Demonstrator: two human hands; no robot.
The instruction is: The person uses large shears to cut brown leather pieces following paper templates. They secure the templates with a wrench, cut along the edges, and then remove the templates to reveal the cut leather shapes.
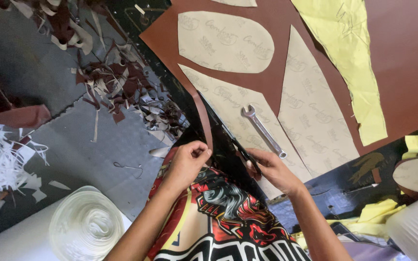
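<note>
Looking down, I see a brown leather sheet [402,63] spread over a dark worktable [344,193], offcuts littering the grey floor [73,145]. My left hand [187,162] pinches a narrow brown leather strip [204,123]; my right hand [272,169] grips black scissors [240,147], blades partly hidden beneath the fingers.

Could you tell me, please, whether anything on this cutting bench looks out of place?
A silver steel combination wrench lies on a beige paper pattern piece over the brown leather sheet, odd among sewing patterns. Brown and white leather offcuts litter the grey floor.
</note>
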